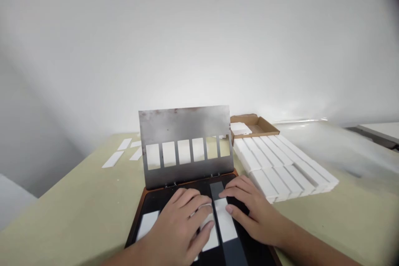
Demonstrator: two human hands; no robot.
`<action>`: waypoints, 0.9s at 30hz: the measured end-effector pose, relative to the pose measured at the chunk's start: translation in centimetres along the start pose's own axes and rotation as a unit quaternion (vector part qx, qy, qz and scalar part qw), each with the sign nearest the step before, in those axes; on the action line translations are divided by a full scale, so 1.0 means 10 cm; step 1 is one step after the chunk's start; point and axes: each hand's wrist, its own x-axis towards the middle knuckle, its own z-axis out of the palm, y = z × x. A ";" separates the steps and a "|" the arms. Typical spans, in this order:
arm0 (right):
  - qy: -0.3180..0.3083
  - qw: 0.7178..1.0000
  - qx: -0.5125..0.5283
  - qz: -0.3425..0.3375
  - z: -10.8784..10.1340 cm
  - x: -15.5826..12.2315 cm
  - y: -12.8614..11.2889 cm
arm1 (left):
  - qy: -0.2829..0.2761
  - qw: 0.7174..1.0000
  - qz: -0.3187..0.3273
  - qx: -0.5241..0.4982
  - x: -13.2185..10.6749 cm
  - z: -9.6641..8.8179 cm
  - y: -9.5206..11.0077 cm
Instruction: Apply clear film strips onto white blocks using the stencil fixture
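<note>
A black jig base (pixel 149 205) with a brown rim lies in front of me. Its hinged metal stencil plate (pixel 183 126), cut with several rectangular windows, stands raised behind it. White rectangular pieces lie on the black base, one at the left (pixel 147 224) and one in the middle (pixel 225 224). My left hand (pixel 179 228) rests on the base with fingers curled round a small stack of white pieces (pixel 207 219). My right hand (pixel 252 210) lies flat with fingers spread, fingertips touching the middle white piece.
Rows of stacked white pieces (pixel 280 164) lie on the table to the right. Behind them is an open cardboard box (pixel 264 124) with more white pieces. Several loose white strips (pixel 123 151) lie at the far left of the greenish table (pixel 77 203).
</note>
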 end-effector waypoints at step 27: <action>-0.091 0.996 0.015 -0.002 -0.11 -0.02 -0.06 | -0.113 0.986 0.115 -0.042 0.06 -0.11 -0.01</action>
